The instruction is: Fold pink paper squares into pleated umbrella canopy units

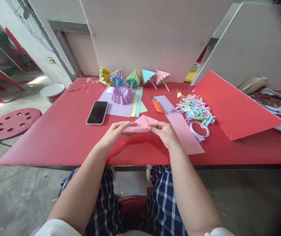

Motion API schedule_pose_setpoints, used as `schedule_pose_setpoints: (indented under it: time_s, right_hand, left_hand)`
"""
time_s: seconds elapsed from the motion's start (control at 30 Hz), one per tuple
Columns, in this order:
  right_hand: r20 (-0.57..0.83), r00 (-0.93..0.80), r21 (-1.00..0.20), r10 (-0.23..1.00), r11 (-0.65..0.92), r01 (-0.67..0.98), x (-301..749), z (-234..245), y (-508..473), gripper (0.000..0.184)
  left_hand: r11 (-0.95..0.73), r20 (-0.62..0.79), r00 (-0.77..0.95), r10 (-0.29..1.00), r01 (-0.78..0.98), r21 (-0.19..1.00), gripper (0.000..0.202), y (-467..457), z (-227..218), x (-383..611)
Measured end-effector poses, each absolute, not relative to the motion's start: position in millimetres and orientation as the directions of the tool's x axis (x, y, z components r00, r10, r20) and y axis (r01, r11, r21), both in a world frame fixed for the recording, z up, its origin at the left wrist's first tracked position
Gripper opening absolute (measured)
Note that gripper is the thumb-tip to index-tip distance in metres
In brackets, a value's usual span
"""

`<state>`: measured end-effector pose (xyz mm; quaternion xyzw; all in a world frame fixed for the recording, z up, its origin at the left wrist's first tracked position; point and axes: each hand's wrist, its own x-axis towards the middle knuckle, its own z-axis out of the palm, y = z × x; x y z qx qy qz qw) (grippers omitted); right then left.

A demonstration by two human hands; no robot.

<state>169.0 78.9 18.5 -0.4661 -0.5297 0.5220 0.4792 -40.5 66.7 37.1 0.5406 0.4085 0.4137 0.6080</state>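
A folded pink paper [141, 124] is held just above the red table [64, 137] between both hands. My left hand [116, 131] pinches its left edge with closed fingers. My right hand [162, 131] grips its right edge, fingers curled over the fold. A long pink paper strip [186, 134] lies on the table just right of my right hand.
A black phone [97, 112] lies left of centre. Behind it sit a purple sheet with a pleated purple paper piece [122, 94], an orange cutter [158, 106], a tape roll [199, 128], paper scraps [196, 109] and several paper umbrellas [133, 78]. A tilted red board [231, 105] stands at the right. A red stool [11, 123] stands at the left.
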Motion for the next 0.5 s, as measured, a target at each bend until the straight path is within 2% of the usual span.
schedule_pose_setpoints:
  time_s: [0.17,0.37,0.5]
  right_hand:
    - [0.014,-0.223,-1.0,0.975,0.019,0.023,167,18,77,0.026]
    - [0.092,-0.094,-0.992,0.991,0.1,0.083,164,19,77,0.037]
    - [0.082,-0.041,-0.994,0.996,0.084,0.063,163,20,76,0.038]
  left_hand:
    - [0.113,-0.102,0.378,0.92,-0.009,0.994,0.035,66,34,-38]
    - [0.005,-0.027,0.342,0.939,0.065,0.998,0.036,64,29,-32]
    - [-0.033,0.012,0.269,0.963,0.073,0.997,0.032,65,25,-27]
